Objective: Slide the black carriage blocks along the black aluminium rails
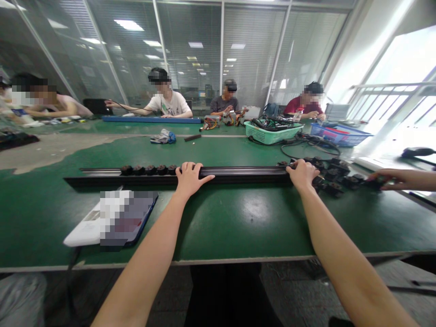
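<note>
A long black rail (pixel 245 172) lies across the green table (pixel 238 227) in front of me. My left hand (pixel 190 177) rests on its middle, fingers curled over the top edge. My right hand (pixel 301 174) grips the rail's right end. Several small black round parts (pixel 148 170) sit in a row in the rail, left of my left hand. A heap of similar black parts (pixel 335 178) lies just right of my right hand.
A white and dark device (pixel 112 220) lies at the front left. Another person's hand (pixel 391 179) reaches into the heap from the right. A green basket (pixel 272 131) of cables and a blue basket (pixel 340 135) stand farther back. Several people sit at the far side.
</note>
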`<state>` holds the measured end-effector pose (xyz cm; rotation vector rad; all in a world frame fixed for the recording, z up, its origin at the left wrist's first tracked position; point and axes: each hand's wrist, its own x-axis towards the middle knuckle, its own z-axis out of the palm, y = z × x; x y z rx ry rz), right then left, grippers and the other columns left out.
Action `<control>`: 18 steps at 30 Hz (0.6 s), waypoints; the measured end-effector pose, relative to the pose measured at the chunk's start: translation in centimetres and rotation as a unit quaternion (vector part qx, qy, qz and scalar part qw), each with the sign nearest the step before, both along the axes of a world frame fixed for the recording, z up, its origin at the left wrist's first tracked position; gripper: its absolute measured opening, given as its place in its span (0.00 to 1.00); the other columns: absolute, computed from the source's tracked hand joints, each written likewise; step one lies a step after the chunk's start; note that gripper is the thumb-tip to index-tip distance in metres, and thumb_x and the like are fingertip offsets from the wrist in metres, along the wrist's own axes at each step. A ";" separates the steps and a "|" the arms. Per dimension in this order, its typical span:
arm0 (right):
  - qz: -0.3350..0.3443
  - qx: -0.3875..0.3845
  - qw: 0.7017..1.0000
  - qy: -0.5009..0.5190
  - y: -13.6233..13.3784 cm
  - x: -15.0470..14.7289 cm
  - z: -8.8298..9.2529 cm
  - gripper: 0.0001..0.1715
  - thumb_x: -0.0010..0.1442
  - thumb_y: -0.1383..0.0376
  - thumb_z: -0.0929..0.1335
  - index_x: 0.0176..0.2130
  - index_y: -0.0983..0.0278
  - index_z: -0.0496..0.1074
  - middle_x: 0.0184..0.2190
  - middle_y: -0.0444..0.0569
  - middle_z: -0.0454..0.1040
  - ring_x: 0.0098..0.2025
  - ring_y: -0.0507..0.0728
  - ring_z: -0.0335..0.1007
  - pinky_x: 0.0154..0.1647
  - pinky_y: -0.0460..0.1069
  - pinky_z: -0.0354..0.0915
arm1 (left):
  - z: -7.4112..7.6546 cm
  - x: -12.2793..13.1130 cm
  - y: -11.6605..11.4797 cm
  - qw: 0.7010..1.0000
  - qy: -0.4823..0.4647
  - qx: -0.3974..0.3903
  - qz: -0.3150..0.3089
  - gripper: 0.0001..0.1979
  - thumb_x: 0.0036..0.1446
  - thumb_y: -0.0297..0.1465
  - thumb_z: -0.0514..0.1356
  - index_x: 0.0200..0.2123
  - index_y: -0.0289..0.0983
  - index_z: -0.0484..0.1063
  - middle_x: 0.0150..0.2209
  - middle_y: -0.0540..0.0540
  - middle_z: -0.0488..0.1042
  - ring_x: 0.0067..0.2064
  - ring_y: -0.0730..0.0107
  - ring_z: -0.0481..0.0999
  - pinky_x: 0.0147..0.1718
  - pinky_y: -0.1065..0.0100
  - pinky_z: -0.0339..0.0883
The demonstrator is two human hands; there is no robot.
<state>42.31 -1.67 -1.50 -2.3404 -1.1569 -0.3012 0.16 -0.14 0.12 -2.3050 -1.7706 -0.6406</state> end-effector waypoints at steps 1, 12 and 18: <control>0.001 0.000 1.000 0.000 0.0 0.0 0.0 0.19 0.62 0.58 0.68 0.49 0.66 0.76 0.48 0.63 0.73 0.51 0.68 0.64 0.55 0.62 0.52 | 0.0 0.0 0.0 1.000 0.000 0.000 0.000 0.31 0.63 0.59 0.57 0.57 0.43 0.73 0.59 0.36 0.70 0.64 0.45 0.60 0.61 0.46 0.52; -0.008 0.002 1.000 -0.003 -0.1 0.7 0.0 0.19 0.61 0.57 0.68 0.47 0.66 0.75 0.47 0.62 0.72 0.49 0.67 0.62 0.53 0.62 0.53 | 0.1 0.0 -0.1 1.000 -0.004 -0.005 -0.001 0.31 0.64 0.58 0.57 0.58 0.43 0.73 0.60 0.35 0.70 0.64 0.44 0.59 0.62 0.45 0.52; -0.013 0.001 1.000 -0.008 -0.1 1.2 0.0 0.19 0.61 0.57 0.68 0.47 0.66 0.75 0.47 0.62 0.72 0.49 0.68 0.63 0.53 0.62 0.54 | 0.0 0.0 0.0 1.000 -0.005 -0.003 -0.001 0.31 0.63 0.58 0.57 0.58 0.43 0.73 0.59 0.36 0.70 0.64 0.44 0.60 0.62 0.45 0.52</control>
